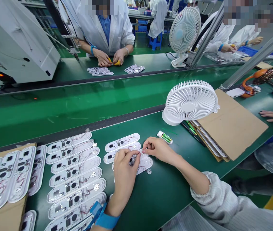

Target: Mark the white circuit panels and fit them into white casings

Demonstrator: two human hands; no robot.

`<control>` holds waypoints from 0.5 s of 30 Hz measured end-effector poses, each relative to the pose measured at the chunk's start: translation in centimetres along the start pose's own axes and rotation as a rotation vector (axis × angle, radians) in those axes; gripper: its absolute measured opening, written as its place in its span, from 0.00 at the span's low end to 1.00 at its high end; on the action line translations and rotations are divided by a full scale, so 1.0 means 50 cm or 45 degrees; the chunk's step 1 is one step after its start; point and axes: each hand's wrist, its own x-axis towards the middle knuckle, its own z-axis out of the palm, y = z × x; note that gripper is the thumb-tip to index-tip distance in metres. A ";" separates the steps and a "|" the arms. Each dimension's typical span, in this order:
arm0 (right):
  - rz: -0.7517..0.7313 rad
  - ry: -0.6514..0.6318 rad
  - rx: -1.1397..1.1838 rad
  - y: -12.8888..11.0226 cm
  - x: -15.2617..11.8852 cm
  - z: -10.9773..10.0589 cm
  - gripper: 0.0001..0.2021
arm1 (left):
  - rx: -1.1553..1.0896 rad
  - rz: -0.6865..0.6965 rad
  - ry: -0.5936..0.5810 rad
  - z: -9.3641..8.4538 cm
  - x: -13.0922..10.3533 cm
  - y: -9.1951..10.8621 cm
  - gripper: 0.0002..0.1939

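My left hand, with a blue strap at its wrist, bends over a white oblong casing with electronics inside. Its thumb and forefinger come together above the casing; what they pinch is hidden. Across from it, my right hand pinches at the casing's far side, its fingertips by a small pale part too small to name. Two similar casings lie just beyond my hands. On the mat beside the worked casing rests a small round metallic disc. Nearby is a white battery holder with green cells.
A column of open casings with red wires lies left, beside more casings on cardboard. A white fan and stacked cardboard sheets stand right. Across the green belt, a co-worker's hands hold yellow pieces.
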 end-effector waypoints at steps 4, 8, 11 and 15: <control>0.010 0.002 -0.012 -0.003 0.000 -0.001 0.04 | -0.009 0.009 -0.007 -0.004 0.000 0.001 0.08; 0.019 -0.003 -0.015 -0.002 0.001 0.000 0.04 | -0.005 -0.012 -0.006 -0.002 0.000 0.002 0.07; 0.025 -0.003 -0.014 -0.001 0.001 0.000 0.04 | 0.007 -0.030 0.000 0.001 0.001 0.001 0.05; 0.027 -0.003 -0.018 -0.003 0.001 -0.001 0.04 | 0.015 -0.011 -0.023 0.001 0.001 0.000 0.06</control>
